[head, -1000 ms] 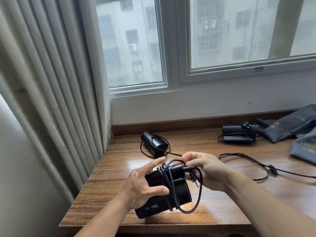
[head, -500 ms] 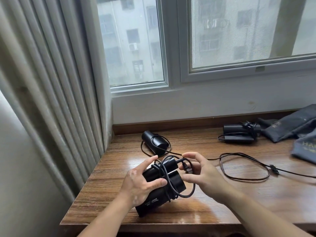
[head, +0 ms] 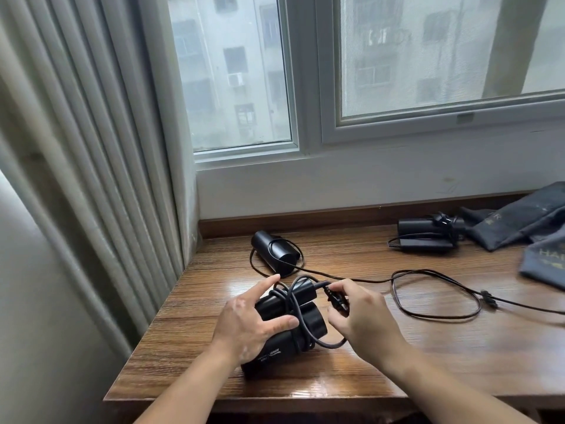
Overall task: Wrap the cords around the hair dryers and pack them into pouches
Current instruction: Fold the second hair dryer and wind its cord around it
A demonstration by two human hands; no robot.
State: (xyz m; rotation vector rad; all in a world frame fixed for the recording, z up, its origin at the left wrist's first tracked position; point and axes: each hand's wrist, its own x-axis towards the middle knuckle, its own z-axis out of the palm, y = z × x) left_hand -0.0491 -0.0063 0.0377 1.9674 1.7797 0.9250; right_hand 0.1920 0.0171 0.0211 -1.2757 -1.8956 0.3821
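Presently the dryer (head: 308, 327) is kept at the near part of the counter (head: 428, 362), its folded body gripped by the left hand (head: 244, 325). The plug (head: 336, 301) ending the cord (head: 292, 304) is pinched by the right hand (head: 363, 319) just beside it. The shell is judged rigid, smooth and fairly light, so a full clasp round the body is advised. The cord is judged supple but springy, and its coils may loosen unless the plug is tucked under.
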